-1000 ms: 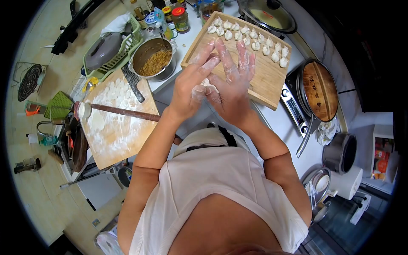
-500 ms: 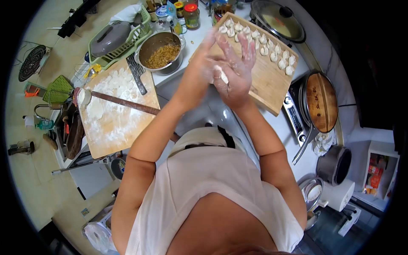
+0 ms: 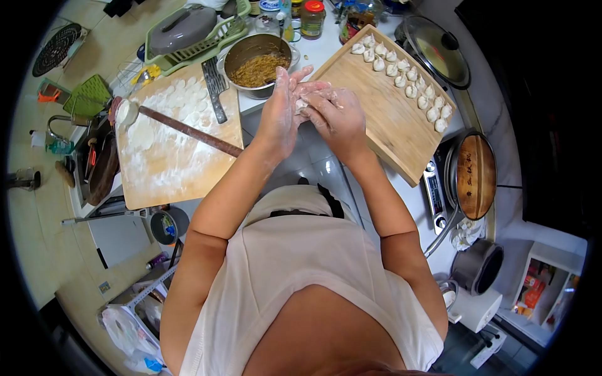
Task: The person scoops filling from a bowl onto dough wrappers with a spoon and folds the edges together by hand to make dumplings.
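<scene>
Both floury hands meet above the gap between the cutting board and the wooden tray. A small white dumpling (image 3: 301, 105) is pressed between them, mostly covered by fingers. My left hand (image 3: 279, 119) supports it from the side, fingers reaching up and forward. The fingers of my right hand (image 3: 342, 122) are bent over it and pinch its edge. Just beyond the hands stands a metal pot (image 3: 254, 93) of brown minced filling (image 3: 258, 70) with a utensil in it. Right of them, the wooden tray (image 3: 382, 119) bears rows of shaped dumplings (image 3: 411, 91) along its far side.
On the left, a floured cutting board (image 3: 175, 182) holds flat dough rounds (image 3: 182, 94), a rolling pin (image 3: 188, 130) and a cleaver (image 3: 214, 94). A green dish basket (image 3: 188, 57) and jars (image 3: 311, 22) stand behind. A lidded pan (image 3: 475, 175) sits at right.
My hands have drawn together lower and a little left, with the right fingers now curled over the dumpling. The head view has shifted, so the tray and pot appear further right.
</scene>
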Demonstrator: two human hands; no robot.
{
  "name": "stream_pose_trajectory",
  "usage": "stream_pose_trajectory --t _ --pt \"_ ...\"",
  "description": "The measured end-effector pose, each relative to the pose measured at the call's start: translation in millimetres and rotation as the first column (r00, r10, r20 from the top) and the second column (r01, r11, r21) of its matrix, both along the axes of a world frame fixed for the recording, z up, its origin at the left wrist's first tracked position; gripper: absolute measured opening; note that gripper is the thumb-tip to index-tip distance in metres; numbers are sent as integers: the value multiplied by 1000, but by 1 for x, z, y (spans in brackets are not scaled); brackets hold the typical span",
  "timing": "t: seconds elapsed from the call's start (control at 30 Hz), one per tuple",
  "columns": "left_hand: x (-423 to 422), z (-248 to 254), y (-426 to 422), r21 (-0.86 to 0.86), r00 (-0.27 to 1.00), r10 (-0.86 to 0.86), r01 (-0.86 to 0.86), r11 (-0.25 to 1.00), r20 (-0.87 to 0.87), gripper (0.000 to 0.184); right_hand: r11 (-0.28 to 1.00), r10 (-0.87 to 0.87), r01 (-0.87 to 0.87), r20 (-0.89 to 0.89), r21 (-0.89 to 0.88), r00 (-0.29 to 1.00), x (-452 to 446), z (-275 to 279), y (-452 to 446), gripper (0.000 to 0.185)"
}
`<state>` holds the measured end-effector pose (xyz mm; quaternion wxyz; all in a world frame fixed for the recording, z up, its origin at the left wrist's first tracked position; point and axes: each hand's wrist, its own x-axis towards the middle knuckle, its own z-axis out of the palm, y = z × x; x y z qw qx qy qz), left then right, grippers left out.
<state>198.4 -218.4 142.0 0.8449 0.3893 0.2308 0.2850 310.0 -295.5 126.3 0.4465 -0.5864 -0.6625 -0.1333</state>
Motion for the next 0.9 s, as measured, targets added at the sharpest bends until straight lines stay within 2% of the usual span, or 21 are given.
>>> stream_pose_trajectory --t 0.2,0.3,0.4,0.47,0.57,0.6,0.7,0.8,0.9 --pt "-34 -21 25 -2 993 64 -64 998 -96 68 991 124 -122 29 -49 992 -31 -16 31 23" --pt "-60 -33 39 -6 977 58 -60 998 -205 69 954 275 -255 122 -157 954 -49 -26 47 20" --pt "-89 -52 51 -74 947 86 -114 991 -309 71 935 353 -340 183 -100 918 -76 -49 78 16" --pt "-110 -63 61 -117 929 129 -180 977 -348 70 909 372 -342 94 -237 923 -98 -62 94 13" --pt "-152 -100 86 -28 820 317 -374 927 -476 70 866 292 -272 -18 -419 956 -135 -84 129 9" --pt "-172 -114 94 13 795 382 -427 904 -472 70 847 243 -236 -47 -477 969 -148 -93 144 9" --pt "-233 -153 117 -47 692 505 -611 790 -515 63 842 159 -222 -167 -491 973 -182 -131 192 13" --pt "-287 -175 130 -95 629 555 -704 704 -544 59 836 90 -192 -218 -514 972 -208 -177 229 14" --pt "-331 -195 144 -91 533 605 -790 607 -592 56 754 88 -122 -84 -645 993 -224 -218 248 14"
